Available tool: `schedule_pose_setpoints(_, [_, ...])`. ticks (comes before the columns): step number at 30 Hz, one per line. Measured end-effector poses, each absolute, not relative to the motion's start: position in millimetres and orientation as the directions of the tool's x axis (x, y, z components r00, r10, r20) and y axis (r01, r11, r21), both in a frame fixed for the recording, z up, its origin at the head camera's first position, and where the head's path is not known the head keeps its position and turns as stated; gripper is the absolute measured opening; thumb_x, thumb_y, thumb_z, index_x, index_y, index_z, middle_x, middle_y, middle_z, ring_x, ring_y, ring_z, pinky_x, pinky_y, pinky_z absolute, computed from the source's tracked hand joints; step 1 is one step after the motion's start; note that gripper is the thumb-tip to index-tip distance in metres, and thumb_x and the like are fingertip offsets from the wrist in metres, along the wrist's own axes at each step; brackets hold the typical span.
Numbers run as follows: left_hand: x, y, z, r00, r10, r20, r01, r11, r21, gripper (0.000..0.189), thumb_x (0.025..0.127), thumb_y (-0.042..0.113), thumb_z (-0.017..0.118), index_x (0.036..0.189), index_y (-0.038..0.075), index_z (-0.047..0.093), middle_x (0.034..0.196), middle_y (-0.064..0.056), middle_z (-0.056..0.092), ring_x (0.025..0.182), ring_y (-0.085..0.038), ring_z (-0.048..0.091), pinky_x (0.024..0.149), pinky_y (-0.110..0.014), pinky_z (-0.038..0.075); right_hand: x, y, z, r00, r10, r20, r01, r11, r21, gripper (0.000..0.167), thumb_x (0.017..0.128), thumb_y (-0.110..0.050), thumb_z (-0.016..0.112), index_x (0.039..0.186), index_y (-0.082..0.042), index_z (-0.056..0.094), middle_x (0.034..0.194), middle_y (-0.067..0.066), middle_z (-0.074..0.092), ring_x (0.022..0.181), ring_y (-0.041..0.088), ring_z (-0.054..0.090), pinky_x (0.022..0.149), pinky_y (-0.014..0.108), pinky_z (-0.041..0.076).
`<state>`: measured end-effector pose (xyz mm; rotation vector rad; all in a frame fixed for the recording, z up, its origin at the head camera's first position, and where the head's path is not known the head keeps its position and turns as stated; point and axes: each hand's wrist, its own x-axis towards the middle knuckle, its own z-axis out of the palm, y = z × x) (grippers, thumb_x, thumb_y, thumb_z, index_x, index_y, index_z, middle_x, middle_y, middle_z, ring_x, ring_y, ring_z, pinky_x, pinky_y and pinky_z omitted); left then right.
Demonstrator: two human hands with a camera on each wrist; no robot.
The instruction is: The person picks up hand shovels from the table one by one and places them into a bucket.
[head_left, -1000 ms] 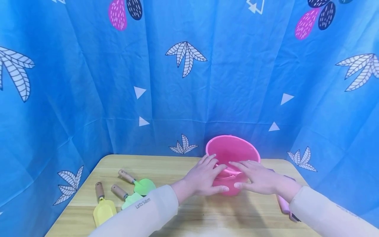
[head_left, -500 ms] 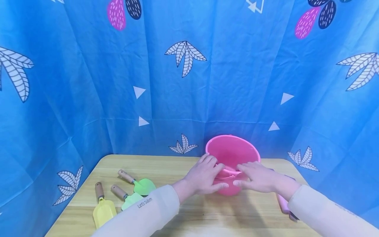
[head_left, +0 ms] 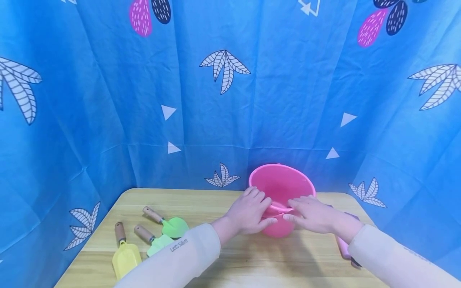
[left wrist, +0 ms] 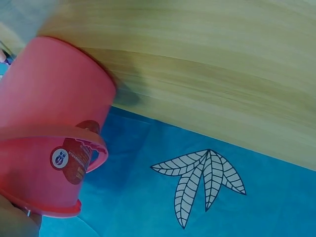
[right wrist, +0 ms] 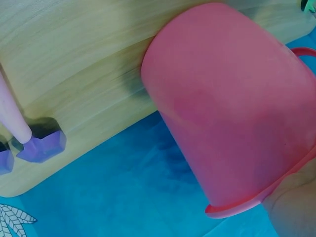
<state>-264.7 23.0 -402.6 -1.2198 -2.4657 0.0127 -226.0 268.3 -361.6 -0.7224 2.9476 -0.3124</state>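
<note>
A pink bucket [head_left: 284,182] stands at the far edge of the table, its opening showing in the head view. My left hand [head_left: 248,211] grips the left part of its near rim, fingers over the edge and thumb outside. On the right part of that rim, my right hand [head_left: 312,215] holds on likewise, the two thumbs nearly meeting. The left wrist view shows the bucket's handle [left wrist: 44,130] hanging across its side and a round sticker [left wrist: 60,158]. In the right wrist view the bucket's plain wall [right wrist: 227,98] fills the middle, with part of my right hand at its rim.
To the left lie a yellow scoop [head_left: 126,258], a pale green tool [head_left: 159,243] and a green trowel [head_left: 175,227], all wooden-handled. A purple-headed tool [right wrist: 43,147] with a pink handle lies at the right. Blue patterned cloth [head_left: 216,120] hangs behind the wooden table [head_left: 201,200].
Both hands have closed onto the near rim. My left fingers have curled over it, and the right fingers and thumb have drawn in. The bucket has stayed nearly where it was.
</note>
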Motion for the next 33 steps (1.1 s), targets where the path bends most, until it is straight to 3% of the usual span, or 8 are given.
schedule_pose_setpoints(7, [-264.1, 23.5, -403.4, -0.548, 0.767, 0.335, 0.751, 0.627, -0.207, 0.043, 0.1, 0.059, 0.04, 0.11, 0.021, 0.056, 0.099, 0.004, 0.051, 0.103, -0.015, 0.045, 0.105, -0.038, 0.034, -226.4, 267.8, -362.8, -0.888, -0.458, -0.044, -0.438, 0.87, -0.225, 0.075, 0.097, -0.066, 0.045, 0.142, -0.007, 0.054, 0.141, 0.013, 0.057, 0.135, 0.04, 0.046, 0.109, 0.064, 0.031])
schedule_pose_setpoints(11, [-264.4, 23.8, -403.9, -0.563, 0.763, 0.318, 0.742, 0.636, -0.212, 0.043, 0.101, 0.059, 0.038, 0.111, 0.021, 0.055, 0.1, 0.005, 0.049, 0.102, -0.014, 0.043, 0.105, -0.037, 0.034, -228.1, 266.2, -364.1, -0.881, -0.472, -0.017, -0.458, 0.864, -0.211, 0.058, 0.097, -0.062, 0.049, 0.129, -0.015, 0.062, 0.116, -0.004, 0.066, 0.117, 0.027, 0.058, 0.103, 0.058, 0.04])
schedule_pose_setpoints(14, [-264.4, 23.9, -403.7, -0.565, 0.764, 0.313, 0.739, 0.637, -0.22, 0.044, 0.101, 0.06, 0.037, 0.111, 0.021, 0.055, 0.099, 0.005, 0.049, 0.101, -0.014, 0.043, 0.103, -0.036, 0.035, -229.5, 265.3, -364.9, -0.87, -0.493, 0.002, -0.484, 0.853, -0.195, 0.038, 0.098, -0.059, 0.051, 0.111, -0.025, 0.063, 0.09, -0.018, 0.058, 0.095, 0.012, 0.057, 0.091, 0.05, 0.045])
schedule_pose_setpoints(18, [-263.7, 23.1, -402.1, -0.558, 0.768, 0.316, 0.74, 0.632, -0.23, 0.043, 0.101, 0.059, 0.038, 0.11, 0.021, 0.055, 0.098, 0.004, 0.05, 0.099, -0.014, 0.045, 0.1, -0.035, 0.036, -229.5, 264.9, -364.6, -0.858, -0.513, 0.012, -0.507, 0.843, -0.183, 0.033, 0.099, -0.06, 0.048, 0.101, -0.029, 0.059, 0.078, -0.019, 0.05, 0.085, 0.007, 0.052, 0.085, 0.046, 0.046])
schedule_pose_setpoints(27, [-263.7, 21.4, -401.6, -0.546, 0.774, 0.32, 0.745, 0.624, -0.237, 0.042, 0.101, 0.058, 0.039, 0.109, 0.021, 0.054, 0.096, 0.005, 0.048, 0.097, -0.013, 0.044, 0.097, -0.034, 0.037, -229.3, 264.2, -364.8, -0.862, -0.507, -0.003, -0.496, 0.846, -0.194, 0.045, 0.097, -0.067, 0.042, 0.107, -0.027, 0.061, 0.083, -0.018, 0.054, 0.096, 0.014, 0.058, 0.091, 0.05, 0.047])
schedule_pose_setpoints(31, [-262.8, 19.7, -402.0, -0.531, 0.779, 0.333, 0.75, 0.615, -0.242, 0.042, 0.102, 0.058, 0.037, 0.108, 0.02, 0.054, 0.094, 0.005, 0.047, 0.095, -0.014, 0.044, 0.096, -0.033, 0.038, -227.9, 264.0, -365.1, -0.867, -0.498, -0.012, -0.485, 0.848, -0.213, 0.058, 0.096, -0.068, 0.042, 0.12, -0.02, 0.063, 0.101, -0.01, 0.064, 0.112, 0.025, 0.06, 0.1, 0.057, 0.043])
schedule_pose_setpoints(33, [-262.6, 19.1, -402.4, -0.524, 0.781, 0.339, 0.754, 0.611, -0.242, 0.042, 0.102, 0.058, 0.036, 0.107, 0.02, 0.054, 0.093, 0.004, 0.046, 0.095, -0.014, 0.044, 0.095, -0.033, 0.038, -227.3, 263.7, -364.9, -0.864, -0.503, -0.009, -0.489, 0.845, -0.216, 0.059, 0.097, -0.068, 0.043, 0.121, -0.018, 0.063, 0.102, -0.009, 0.065, 0.113, 0.027, 0.06, 0.101, 0.058, 0.042])
